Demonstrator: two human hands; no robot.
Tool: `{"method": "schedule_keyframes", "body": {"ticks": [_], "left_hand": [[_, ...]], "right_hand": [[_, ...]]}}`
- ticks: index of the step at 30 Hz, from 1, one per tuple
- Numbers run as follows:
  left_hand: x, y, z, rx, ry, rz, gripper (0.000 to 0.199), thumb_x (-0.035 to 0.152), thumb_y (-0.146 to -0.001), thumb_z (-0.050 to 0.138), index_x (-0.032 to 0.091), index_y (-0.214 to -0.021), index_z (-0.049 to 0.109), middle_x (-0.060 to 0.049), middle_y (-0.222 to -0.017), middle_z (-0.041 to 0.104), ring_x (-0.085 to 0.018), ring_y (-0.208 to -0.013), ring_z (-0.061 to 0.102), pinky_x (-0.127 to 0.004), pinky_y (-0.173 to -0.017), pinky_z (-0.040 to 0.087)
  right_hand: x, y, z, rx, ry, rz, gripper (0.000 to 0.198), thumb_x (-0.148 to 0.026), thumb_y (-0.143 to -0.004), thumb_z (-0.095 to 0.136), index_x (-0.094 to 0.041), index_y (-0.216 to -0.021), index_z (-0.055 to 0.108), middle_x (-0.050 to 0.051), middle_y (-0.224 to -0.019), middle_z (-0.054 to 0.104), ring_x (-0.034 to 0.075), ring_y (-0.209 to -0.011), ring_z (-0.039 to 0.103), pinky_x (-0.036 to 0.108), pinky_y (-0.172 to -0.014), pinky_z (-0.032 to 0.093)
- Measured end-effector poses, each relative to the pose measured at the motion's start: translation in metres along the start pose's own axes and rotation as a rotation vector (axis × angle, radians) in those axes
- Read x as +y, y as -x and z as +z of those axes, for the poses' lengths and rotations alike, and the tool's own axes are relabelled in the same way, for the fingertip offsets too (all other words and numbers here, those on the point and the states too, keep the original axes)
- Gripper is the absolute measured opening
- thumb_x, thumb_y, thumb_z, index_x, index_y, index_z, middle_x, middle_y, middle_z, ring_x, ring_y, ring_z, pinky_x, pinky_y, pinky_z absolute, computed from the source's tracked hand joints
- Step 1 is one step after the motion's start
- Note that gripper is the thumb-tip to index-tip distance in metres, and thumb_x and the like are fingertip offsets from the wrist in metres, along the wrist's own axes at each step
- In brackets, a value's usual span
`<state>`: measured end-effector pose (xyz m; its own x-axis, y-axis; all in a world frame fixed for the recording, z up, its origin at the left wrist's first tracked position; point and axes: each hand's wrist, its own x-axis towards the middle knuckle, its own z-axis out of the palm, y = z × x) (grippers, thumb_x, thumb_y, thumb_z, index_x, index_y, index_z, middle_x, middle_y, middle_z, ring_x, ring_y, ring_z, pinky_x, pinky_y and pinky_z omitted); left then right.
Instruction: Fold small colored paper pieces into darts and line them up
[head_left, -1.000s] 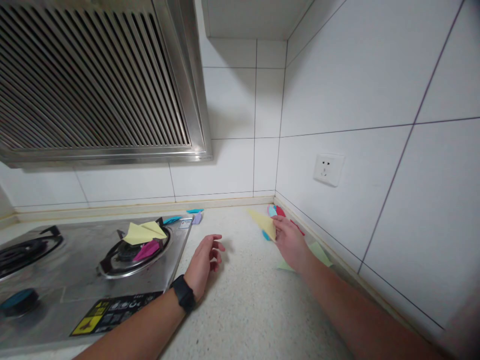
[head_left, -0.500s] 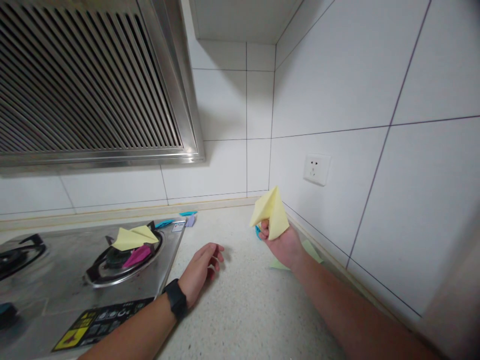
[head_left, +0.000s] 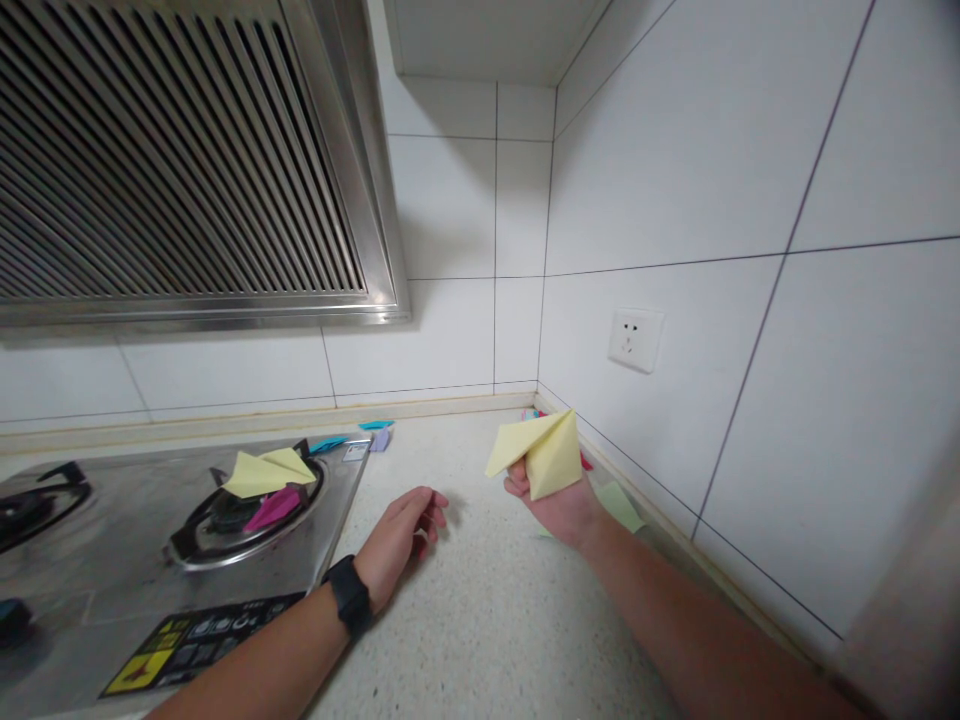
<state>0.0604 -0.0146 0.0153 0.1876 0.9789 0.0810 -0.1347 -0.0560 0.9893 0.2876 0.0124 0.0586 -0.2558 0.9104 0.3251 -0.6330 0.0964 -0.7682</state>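
A pale yellow paper plane (head_left: pixel 553 462) is pinched from below in my right hand (head_left: pixel 564 510), above the counter. Its wings spread over my fingers and hide part of them. Loosely curled, with nothing in it, my left hand (head_left: pixel 405 530) rests at the counter between the stove and my right hand. Another yellow paper plane (head_left: pixel 270 472) lies on the right burner, against a magenta folded paper (head_left: pixel 277 508). Pale green paper (head_left: pixel 619 506) lies beside my right wrist, partly hidden by it.
Blue folded papers (head_left: pixel 376 425) and a lilac one (head_left: pixel 381 440) lie by the stove's (head_left: pixel 120 560) back right corner. Small pink and red bits (head_left: pixel 586 461) show near the wall. A range hood (head_left: pixel 386 290) hangs above left; a socket (head_left: pixel 635 340) is on the right wall.
My right hand has tilted the yellow paper plane, so its tip sits lower and further right. Pink and red bits behind it have come into sight. My left hand has stayed put.
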Motion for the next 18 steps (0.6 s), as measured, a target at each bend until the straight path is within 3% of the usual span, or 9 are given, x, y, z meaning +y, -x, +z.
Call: {"method": "schedule_keyframes", "body": {"ticks": [4,6,11,14,16,18], "left_hand": [[-0.001,0.000,-0.001,-0.001,0.005,-0.003,0.040,0.051,-0.087,0.048,0.014,-0.090,0.061,-0.002,-0.073,0.055,-0.010,-0.058,0.049,-0.019,-0.043,0.033],[-0.001,0.000,-0.001,-0.005,-0.002,-0.003,0.040,0.051,-0.088,0.047,0.014,-0.090,0.060,-0.002,-0.073,0.055,-0.010,-0.057,0.048,-0.019,-0.043,0.033],[-0.004,-0.001,-0.001,-0.029,-0.036,0.008,0.041,0.052,-0.088,0.047,0.013,-0.087,0.061,-0.002,-0.071,0.054,-0.010,-0.057,0.047,-0.018,-0.043,0.033],[-0.004,-0.002,-0.001,-0.047,-0.084,-0.006,0.041,0.052,-0.088,0.046,0.013,-0.088,0.061,-0.001,-0.071,0.054,-0.010,-0.057,0.047,-0.018,-0.043,0.032],[-0.003,-0.002,0.000,-0.063,-0.118,-0.016,0.041,0.052,-0.088,0.047,0.014,-0.089,0.061,-0.001,-0.070,0.054,-0.010,-0.057,0.047,-0.018,-0.043,0.031],[-0.003,-0.002,0.000,-0.083,-0.141,-0.023,0.041,0.052,-0.087,0.047,0.014,-0.088,0.060,-0.001,-0.069,0.054,-0.010,-0.057,0.047,-0.018,-0.044,0.030]], "right_hand": [[0.000,0.001,0.000,-0.024,0.002,0.011,0.031,-0.053,-0.080,0.050,-0.024,-0.085,0.058,0.003,-0.069,0.057,0.016,-0.058,0.046,0.028,-0.055,0.032],[-0.004,0.000,0.000,-0.039,0.136,0.020,0.030,-0.052,-0.080,0.051,-0.023,-0.084,0.056,0.002,-0.068,0.056,0.016,-0.058,0.047,0.028,-0.056,0.033],[-0.034,0.001,-0.006,0.024,0.963,-0.102,0.015,-0.036,-0.084,0.051,-0.022,-0.083,0.055,-0.003,-0.064,0.049,0.013,-0.057,0.044,0.024,-0.055,0.029],[-0.061,0.007,-0.015,0.114,1.544,-0.216,0.015,-0.030,-0.087,0.045,-0.023,-0.088,0.058,-0.001,-0.068,0.056,0.014,-0.062,0.047,0.025,-0.059,0.028],[-0.077,0.012,-0.023,0.166,1.795,-0.156,0.017,-0.027,-0.088,0.043,-0.023,-0.089,0.059,0.000,-0.072,0.060,0.016,-0.066,0.051,0.026,-0.060,0.027],[-0.088,0.017,-0.032,0.182,1.908,0.004,0.020,-0.025,-0.089,0.039,-0.024,-0.091,0.059,0.002,-0.074,0.062,0.017,-0.067,0.053,0.025,-0.057,0.026]]}}
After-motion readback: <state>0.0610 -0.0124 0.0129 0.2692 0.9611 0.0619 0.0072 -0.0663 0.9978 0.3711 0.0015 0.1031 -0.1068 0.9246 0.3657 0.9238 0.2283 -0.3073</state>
